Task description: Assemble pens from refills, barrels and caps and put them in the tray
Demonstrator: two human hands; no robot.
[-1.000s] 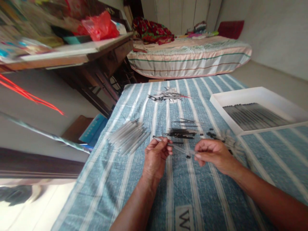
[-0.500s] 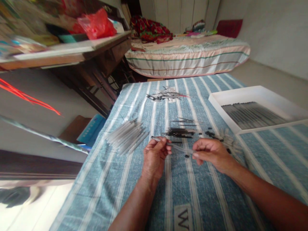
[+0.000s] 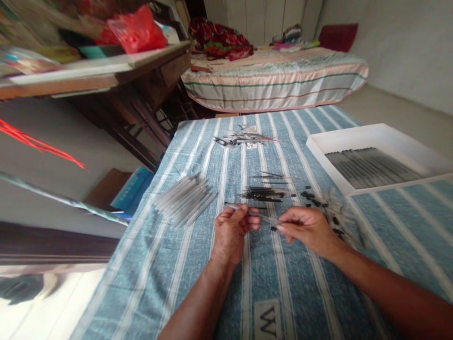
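Note:
A slim translucent pen barrel [image 3: 266, 218] with a dark tip at its left end stretches between my hands. My left hand [image 3: 230, 232] pinches it between thumb and fingers. At the barrel's other end, the fingertips of my right hand [image 3: 307, 229] are closed; whether they also hold a small clear part there is too blurred to tell. Just below those fingertips is a small black plug [image 3: 273, 228]. Black pen refills [image 3: 264, 193] lie beyond the hands. To the left is a pile of grey translucent barrels [image 3: 186, 200]. Clear caps [image 3: 338, 208] and black plugs [image 3: 311, 197] are scattered beside my right hand.
A white box [image 3: 350, 185] at the right holds a row of pens [image 3: 370, 165]. Mixed pen parts [image 3: 244, 138] lie at the far end of the striped cloth [image 3: 148, 283]. A wooden desk [image 3: 152, 61] with a red bag [image 3: 139, 30] stands at the left, a bed [image 3: 276, 82] behind.
My left hand has shifted slightly right and my right hand slightly left, so less of the barrel shows between them. The view has moved a little.

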